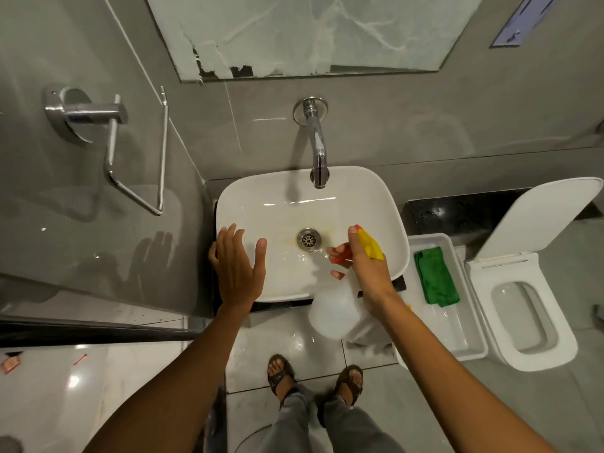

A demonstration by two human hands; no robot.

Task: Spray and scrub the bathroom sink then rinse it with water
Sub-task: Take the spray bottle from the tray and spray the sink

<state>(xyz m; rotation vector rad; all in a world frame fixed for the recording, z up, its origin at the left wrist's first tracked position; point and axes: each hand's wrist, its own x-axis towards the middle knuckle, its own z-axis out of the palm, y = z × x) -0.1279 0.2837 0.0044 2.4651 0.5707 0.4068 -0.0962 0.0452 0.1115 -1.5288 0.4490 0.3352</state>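
A white basin sink point(369, 197) sits below a chrome wall tap point(316, 142), with a metal drain point(308, 238) at its middle and a yellowish stain around it. My right hand point(367, 269) grips a translucent spray bottle point(333, 312) with a yellow and red trigger head, held over the sink's front right part with the nozzle toward the drain. My left hand point(237, 266) hovers open, fingers spread, over the sink's front left rim. A green cloth point(436, 276) lies in a white tray point(470, 338) to the right of the sink.
A toilet point(529, 308) with its lid up stands at the right. A chrome towel holder point(114, 138) sticks out of the glossy grey wall at the left. A mirror point(310, 31) hangs above the tap. My sandalled feet point(313, 377) stand on the tiled floor.
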